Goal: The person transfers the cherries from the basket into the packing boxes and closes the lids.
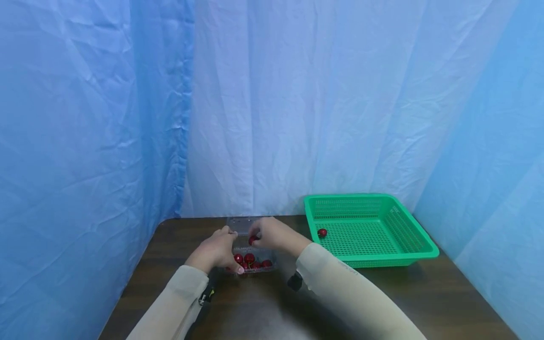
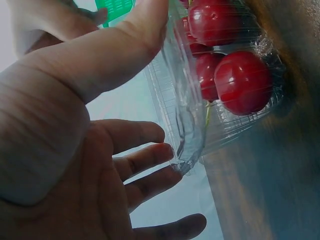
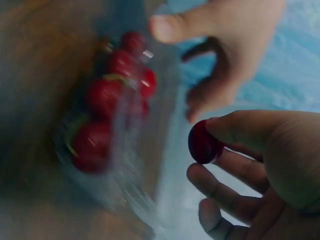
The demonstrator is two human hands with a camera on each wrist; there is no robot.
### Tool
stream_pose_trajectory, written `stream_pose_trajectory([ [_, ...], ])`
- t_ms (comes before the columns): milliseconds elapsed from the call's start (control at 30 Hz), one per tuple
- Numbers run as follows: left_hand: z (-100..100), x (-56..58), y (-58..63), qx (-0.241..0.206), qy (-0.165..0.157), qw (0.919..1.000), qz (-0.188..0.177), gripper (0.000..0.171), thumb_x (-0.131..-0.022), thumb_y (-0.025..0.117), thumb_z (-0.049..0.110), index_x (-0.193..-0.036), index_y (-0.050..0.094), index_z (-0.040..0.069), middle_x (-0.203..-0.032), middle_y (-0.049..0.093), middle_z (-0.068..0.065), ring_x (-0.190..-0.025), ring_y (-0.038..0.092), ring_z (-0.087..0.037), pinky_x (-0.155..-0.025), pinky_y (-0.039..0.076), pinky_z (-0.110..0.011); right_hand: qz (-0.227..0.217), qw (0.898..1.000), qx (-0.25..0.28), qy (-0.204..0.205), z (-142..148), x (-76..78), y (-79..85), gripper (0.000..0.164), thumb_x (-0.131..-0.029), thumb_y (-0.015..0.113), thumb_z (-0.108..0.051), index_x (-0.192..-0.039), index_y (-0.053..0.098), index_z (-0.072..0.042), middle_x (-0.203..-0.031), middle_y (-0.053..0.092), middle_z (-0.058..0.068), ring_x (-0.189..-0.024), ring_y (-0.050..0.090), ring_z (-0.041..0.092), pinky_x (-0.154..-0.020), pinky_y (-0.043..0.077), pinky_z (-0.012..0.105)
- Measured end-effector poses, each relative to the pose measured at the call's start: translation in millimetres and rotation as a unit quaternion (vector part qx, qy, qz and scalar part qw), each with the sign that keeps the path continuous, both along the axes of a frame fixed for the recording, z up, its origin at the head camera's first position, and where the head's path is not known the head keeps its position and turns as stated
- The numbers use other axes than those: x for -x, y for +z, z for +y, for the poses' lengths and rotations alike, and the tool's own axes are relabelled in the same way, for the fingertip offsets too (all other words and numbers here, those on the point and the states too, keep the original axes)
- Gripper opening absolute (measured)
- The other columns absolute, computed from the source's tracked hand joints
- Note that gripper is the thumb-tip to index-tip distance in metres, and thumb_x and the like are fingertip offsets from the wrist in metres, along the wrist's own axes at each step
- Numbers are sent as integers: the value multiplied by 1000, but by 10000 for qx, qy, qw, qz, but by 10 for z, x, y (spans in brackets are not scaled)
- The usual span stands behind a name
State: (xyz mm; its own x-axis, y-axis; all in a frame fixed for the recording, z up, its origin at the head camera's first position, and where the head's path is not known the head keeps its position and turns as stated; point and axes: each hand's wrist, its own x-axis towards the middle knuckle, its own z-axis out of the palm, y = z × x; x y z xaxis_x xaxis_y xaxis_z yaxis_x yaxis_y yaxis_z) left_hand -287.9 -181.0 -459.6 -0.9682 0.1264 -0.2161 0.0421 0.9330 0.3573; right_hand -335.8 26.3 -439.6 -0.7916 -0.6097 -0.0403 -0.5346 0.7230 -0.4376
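Note:
A clear plastic container [image 1: 272,257] with several red cherries [image 1: 249,258] inside sits on the table, its clear lid [image 1: 240,224] laid back behind it. My left hand [image 1: 216,250] holds the container's left end, thumb at the front edge and fingers toward the back. In the left wrist view, some fingertips [image 2: 162,150] touch the clear rim, and cherries [image 2: 243,82] show through the plastic. Above the back of the container, my right hand [image 1: 274,233] pinches one dark red cherry [image 3: 204,142] between thumb and fingers. Some cherries in the container keep green stems.
To the right stands a green plastic basket [image 1: 418,257] with slotted walls. One cherry [image 1: 322,233] lies near its left wall. Everything rests on a dark brown wooden table [image 1: 255,307]. Blue and whitish curtains [image 1: 280,118] hang behind and at both sides.

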Motion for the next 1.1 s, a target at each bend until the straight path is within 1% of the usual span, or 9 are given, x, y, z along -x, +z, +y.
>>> stream_pose_trajectory([
  [133, 2, -7, -6, -20, -30, 10000, -12, 116, -73, 110, 40, -169, 53, 10, -167, 53, -18, -149, 57, -43, -112, 62, -66, 182, 9998, -101, 47, -156, -32, -171, 11, -100, 89, -17, -112, 87, -18, -105, 83, -4, -86, 71, 7, -84, 67, 27],
  [300, 12, -10, -5, -12, -76, 10000, 42, 117, -72, 110, 42, -168, 54, 10, -165, 54, -18, -145, 60, -41, -110, 63, -65, 145, 9997, -125, -126, -276, -31, -362, 14, -100, 90, -21, -112, 84, -18, -101, 82, -5, -84, 72, 8, -83, 68, 30],
  [433, 15, -2, 9, -9, -127, 9999, 44, 117, -72, 110, 43, -169, 53, 8, -165, 53, -18, -146, 58, -40, -113, 61, -65, 114, 9998, -33, -173, -324, -35, -439, 12, -100, 90, -21, -111, 84, -18, -99, 82, -5, -86, 76, 9, -87, 69, 34],
  [600, 8, 4, 24, 29, -246, 9997, 34, 116, -73, 110, 42, -168, 53, 5, -166, 51, -18, -152, 53, -40, -118, 58, -64, 233, 9997, 55, 90, -357, -44, -476, 14, -101, 86, -17, -115, 86, -17, -104, 85, -4, -91, 78, 9, -90, 68, 31],
  [833, -15, 17, -3, -32, -121, 9999, 14, 117, -70, 111, 41, -167, 56, 8, -167, 52, -17, -152, 54, -40, -117, 58, -67, 241, 9995, 77, 207, -333, -64, -430, 22, -103, 82, -18, -124, 87, -19, -118, 87, -4, -104, 80, 10, -98, 69, 34],
  [867, -20, 29, -20, -26, -117, 9999, 9, 118, -69, 112, 43, -167, 56, 9, -167, 52, -17, -152, 54, -40, -117, 58, -67, 235, 9996, 46, 166, -316, -64, -405, 21, -103, 82, -18, -123, 87, -19, -117, 87, -4, -102, 80, 10, -96, 69, 34],
  [900, -51, 75, -100, -12, -188, 9998, 98, 120, -68, 111, 49, -167, 56, 11, -166, 52, -17, -150, 54, -42, -114, 59, -68, 227, 9997, 5, 127, -293, -62, -371, 20, -103, 82, -19, -123, 87, -19, -115, 87, -4, -100, 80, 10, -94, 69, 34],
  [1000, -55, 105, -138, -16, -153, 9999, 49, 123, -67, 111, 51, -169, 54, 12, -169, 50, -18, -154, 51, -45, -115, 58, -69, 245, 9996, -150, 25, -199, -53, -244, 16, -104, 82, -19, -119, 87, -18, -111, 86, -4, -95, 79, 9, -90, 70, 32],
  [1100, -47, 77, -113, -22, -81, 10000, 30, 123, -67, 111, 48, -169, 53, 12, -168, 51, -18, -154, 53, -45, -114, 59, -69, 201, 9996, -192, -67, -87, -34, -101, 13, -106, 80, -21, -117, 87, -19, -106, 85, -5, -88, 77, 7, -85, 69, 31],
])
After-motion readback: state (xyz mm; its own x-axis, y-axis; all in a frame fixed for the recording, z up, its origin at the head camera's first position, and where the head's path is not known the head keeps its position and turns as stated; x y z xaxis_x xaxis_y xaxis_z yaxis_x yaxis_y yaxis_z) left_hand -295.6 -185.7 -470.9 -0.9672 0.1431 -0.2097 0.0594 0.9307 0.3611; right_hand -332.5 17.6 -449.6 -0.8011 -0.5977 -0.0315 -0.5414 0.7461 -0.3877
